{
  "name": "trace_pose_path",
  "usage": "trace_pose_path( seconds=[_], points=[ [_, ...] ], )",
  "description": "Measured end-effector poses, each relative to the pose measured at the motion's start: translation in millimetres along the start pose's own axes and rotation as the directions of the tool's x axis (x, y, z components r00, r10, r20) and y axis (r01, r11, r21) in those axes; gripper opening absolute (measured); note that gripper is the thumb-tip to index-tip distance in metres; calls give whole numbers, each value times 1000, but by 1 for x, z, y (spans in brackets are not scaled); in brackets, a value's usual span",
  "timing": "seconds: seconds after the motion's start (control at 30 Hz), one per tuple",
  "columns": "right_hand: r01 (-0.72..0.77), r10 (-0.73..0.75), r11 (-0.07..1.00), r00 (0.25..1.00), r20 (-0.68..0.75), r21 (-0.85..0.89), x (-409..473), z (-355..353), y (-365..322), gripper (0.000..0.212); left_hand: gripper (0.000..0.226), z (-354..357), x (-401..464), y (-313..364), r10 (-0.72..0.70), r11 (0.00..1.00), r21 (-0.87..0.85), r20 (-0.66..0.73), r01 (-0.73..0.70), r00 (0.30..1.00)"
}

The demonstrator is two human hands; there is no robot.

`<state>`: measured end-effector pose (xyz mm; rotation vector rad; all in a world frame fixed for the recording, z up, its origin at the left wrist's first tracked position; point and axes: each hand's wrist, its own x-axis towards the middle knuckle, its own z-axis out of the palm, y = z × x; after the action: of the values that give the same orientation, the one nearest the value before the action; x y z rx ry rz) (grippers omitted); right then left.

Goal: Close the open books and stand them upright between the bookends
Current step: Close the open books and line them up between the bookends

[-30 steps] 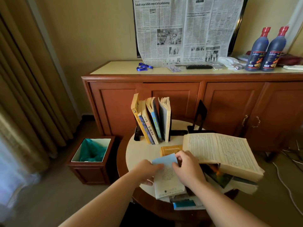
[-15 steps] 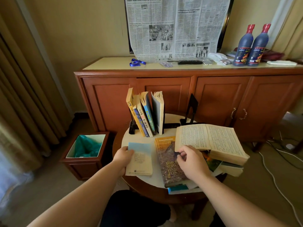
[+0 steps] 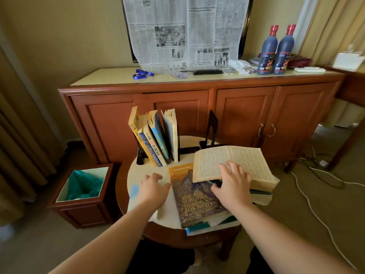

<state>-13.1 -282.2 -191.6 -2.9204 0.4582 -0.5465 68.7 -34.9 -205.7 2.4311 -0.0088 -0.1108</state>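
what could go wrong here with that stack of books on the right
The open book tops an uneven pile that overhangs the round table edge; pressing with the right hand might tip it off. The standing books lean left with a gap before the right bookend, so they could topple. The thin blue booklet under the left hand sits near the rim.

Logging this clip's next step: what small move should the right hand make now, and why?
Probably fold the open book shut. The right hand already rests on its left page, it lies open atop the stack, and the gap between the standing books and the right bookend is free for it.
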Motion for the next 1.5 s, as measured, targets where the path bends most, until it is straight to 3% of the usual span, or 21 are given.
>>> trace_pose_path(
  seconds=[0.1, 0.2, 0.33, 0.47, 0.57, 0.6, 0.67, 0.73, 0.8, 0.9, 1.03, 1.13, 1.27, 1.43, 1.5],
  points=[
    [28, -28, 999, 999, 25, -17, 4, -2, 1, 50, 44, 17, -10, 35, 184, 983, -12, 1, -184, 983],
    [6, -6, 1000, 999, -35, 3, 7, -5, 1, 39, 66, 33, -21, 53, 301, 943, 118, 91, -310, 949],
    [-25, 29, 999, 995, -94, 46, 10, -6, 2, 34, 84, 53, -26, 44, 311, 918, 200, 175, -343, 934],
    [-56, 121, 951, 972, -200, 303, 15, -11, 6, 25, 86, 58, -26, 35, 312, 896, 264, 196, -356, 930],
    [-178, 290, 884, 934, -209, 433, 17, -22, 14, 22, 85, 56, -28, 37, 310, 887, 293, 197, -357, 930],
    [-246, 361, 877, 904, -227, 413, 16, -24, 19, 33, 86, 56, -28, 37, 306, 886, 297, 199, -355, 931],
    [-413, 499, 844, 839, -216, 344, 14, -28, 34, 73, 86, 56, -28, 37, 302, 886, 303, 200, -352, 932],
    [-524, 579, 792, 807, -114, 313, 9, -30, 50, 107, 86, 56, -28, 36, 308, 881, 310, 195, -357, 931],
    [-590, 614, 766, 789, -18, 255, 7, -27, 63, 117, 85, 56, -29, 38, 307, 877, 323, 194, -356, 932],
    [-601, 604, 766, 794, 65, 228, 9, -24, 68, 105, 81, 53, -31, 46, 273, 872, 360, 201, -330, 941],
    [-588, 593, 762, 802, 74, 271, 16, -29, 76, 86, 72, 53, -28, 75, 251, 854, 423, 175, -303, 952],
    [-604, 595, 728, 792, 140, 323, 25, -33, 90, 72, 62, 59, -20, 103, 325, 886, 272, 211, -374, 922],
    [-597, 537, 699, 802, 263, 394, 37, -33, 113, 48, 57, 75, -7, 145, 293, 950, 27, 270, -311, 917],
    [-580, 459, 667, 815, 354, 468, 56, -24, 130, 43, 49, 95, 13, 187, 241, 922, 206, 361, -329, 901],
    [-579, 449, 665, 815, 366, 472, 61, -20, 131, 46, 48, 104, 21, 199, 188, 947, 152, 454, -284, 871]
  ],
)
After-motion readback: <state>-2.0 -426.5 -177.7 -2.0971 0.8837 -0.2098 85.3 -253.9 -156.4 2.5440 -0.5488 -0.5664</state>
